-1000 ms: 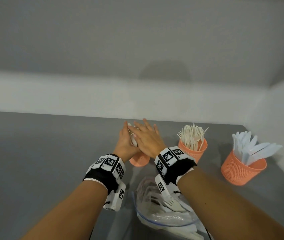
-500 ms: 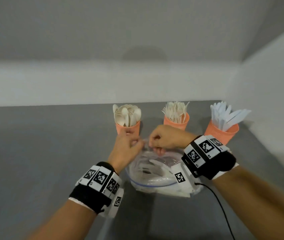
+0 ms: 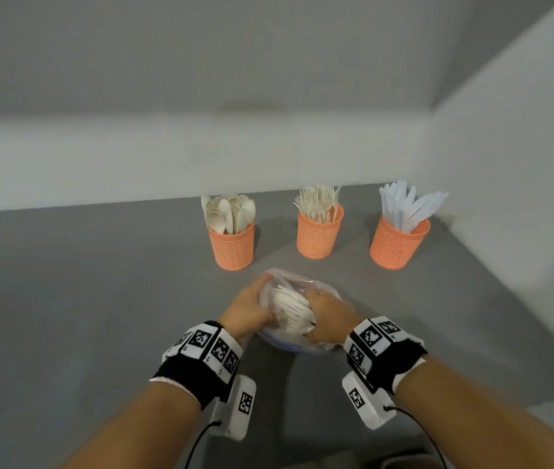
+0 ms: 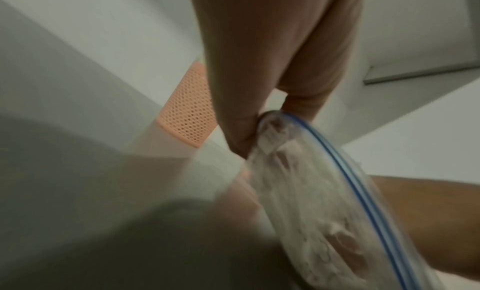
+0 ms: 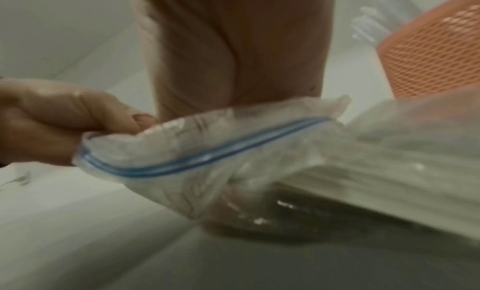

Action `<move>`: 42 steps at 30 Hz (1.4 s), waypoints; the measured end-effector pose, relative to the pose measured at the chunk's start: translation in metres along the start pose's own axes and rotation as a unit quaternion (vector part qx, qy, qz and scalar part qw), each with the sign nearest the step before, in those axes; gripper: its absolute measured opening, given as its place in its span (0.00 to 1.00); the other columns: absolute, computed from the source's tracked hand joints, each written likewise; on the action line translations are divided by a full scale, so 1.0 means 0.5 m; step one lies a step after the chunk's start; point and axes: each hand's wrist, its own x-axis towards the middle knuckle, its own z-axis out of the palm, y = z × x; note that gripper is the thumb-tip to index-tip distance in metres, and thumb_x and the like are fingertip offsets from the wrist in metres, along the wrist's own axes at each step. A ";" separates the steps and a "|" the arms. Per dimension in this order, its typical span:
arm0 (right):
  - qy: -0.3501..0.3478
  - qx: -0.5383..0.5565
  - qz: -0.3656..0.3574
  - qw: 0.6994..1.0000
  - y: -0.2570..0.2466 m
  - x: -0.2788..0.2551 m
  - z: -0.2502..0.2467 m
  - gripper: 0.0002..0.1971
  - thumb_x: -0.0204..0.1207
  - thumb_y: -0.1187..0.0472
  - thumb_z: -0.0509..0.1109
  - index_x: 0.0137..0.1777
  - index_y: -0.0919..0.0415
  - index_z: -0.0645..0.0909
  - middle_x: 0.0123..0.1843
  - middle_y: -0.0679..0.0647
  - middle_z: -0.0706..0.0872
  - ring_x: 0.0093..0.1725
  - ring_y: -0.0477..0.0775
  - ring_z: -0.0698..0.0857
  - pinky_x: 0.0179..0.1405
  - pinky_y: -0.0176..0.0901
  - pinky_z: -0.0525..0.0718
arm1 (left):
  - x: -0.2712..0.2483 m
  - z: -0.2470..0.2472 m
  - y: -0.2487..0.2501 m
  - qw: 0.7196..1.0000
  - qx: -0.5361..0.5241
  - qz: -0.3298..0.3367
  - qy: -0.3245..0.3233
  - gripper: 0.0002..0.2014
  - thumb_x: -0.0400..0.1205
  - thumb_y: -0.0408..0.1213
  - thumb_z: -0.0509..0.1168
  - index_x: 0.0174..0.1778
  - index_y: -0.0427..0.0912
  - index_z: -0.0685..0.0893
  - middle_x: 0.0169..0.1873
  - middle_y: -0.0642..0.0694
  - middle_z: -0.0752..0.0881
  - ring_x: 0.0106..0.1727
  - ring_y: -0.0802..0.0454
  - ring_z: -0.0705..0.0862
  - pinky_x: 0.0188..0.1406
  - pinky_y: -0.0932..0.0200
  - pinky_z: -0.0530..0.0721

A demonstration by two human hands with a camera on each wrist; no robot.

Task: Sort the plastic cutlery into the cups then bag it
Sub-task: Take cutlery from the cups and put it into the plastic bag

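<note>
A clear zip bag (image 3: 290, 308) with a blue seal strip (image 5: 207, 158) holds white plastic cutlery and sits between my hands near the table's middle. My left hand (image 3: 250, 308) grips its left side, thumb and fingers pinching the plastic by the seal (image 4: 246, 134). My right hand (image 3: 326, 313) grips the right side, fingers curled under the bag (image 5: 259, 171). Behind stand three orange mesh cups: spoons (image 3: 231, 240), forks (image 3: 318, 233), knives (image 3: 399, 242).
The grey table (image 3: 82, 299) runs to a white wall ledge (image 3: 99, 157) at the back and a white side wall (image 3: 522, 181) on the right, close to the knife cup. Wrist camera cables hang under both forearms.
A second ago both hands were up at the spoon cup. They then dropped to the bag's mouth, and now they grip the bag's two sides nearer me.
</note>
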 end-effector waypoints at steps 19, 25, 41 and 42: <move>0.047 0.631 -0.077 0.771 0.025 -0.027 -0.030 0.25 0.63 0.62 0.79 0.62 0.57 0.81 0.58 0.59 0.89 0.59 0.57 0.87 0.58 0.50 0.86 | 0.008 0.049 0.098 0.928 -0.368 -0.048 -0.039 0.18 0.81 0.21 0.55 0.67 0.36 0.71 0.46 0.36 0.85 0.36 0.47 0.87 0.32 0.56 0.89; 0.025 0.685 -0.068 0.725 0.051 -0.028 -0.023 0.29 0.60 0.69 0.72 0.64 0.62 0.77 0.48 0.47 0.92 0.49 0.44 0.89 0.46 0.35 0.86 | -0.007 0.045 0.134 0.900 -0.415 -0.037 -0.131 0.10 0.78 0.32 0.63 0.48 0.27 0.81 0.29 0.40 0.87 0.31 0.49 0.84 0.32 0.59 0.85; 0.113 0.813 -0.038 0.570 0.113 -0.003 -0.057 0.16 0.59 0.61 0.82 0.41 0.60 0.78 0.47 0.60 0.86 0.52 0.55 0.84 0.60 0.48 0.80 | 0.033 0.023 0.032 0.986 0.149 0.058 0.057 0.41 0.75 0.27 0.67 0.79 0.43 0.49 0.67 0.41 0.73 0.69 0.40 0.76 0.68 0.50 0.74; 0.134 0.818 -0.035 0.558 0.119 -0.003 -0.073 0.18 0.60 0.57 0.82 0.42 0.60 0.77 0.45 0.59 0.88 0.51 0.55 0.85 0.57 0.47 0.82 | 0.033 0.018 0.021 0.979 0.190 0.025 0.075 0.40 0.76 0.28 0.66 0.79 0.43 0.50 0.68 0.37 0.74 0.68 0.37 0.76 0.69 0.48 0.74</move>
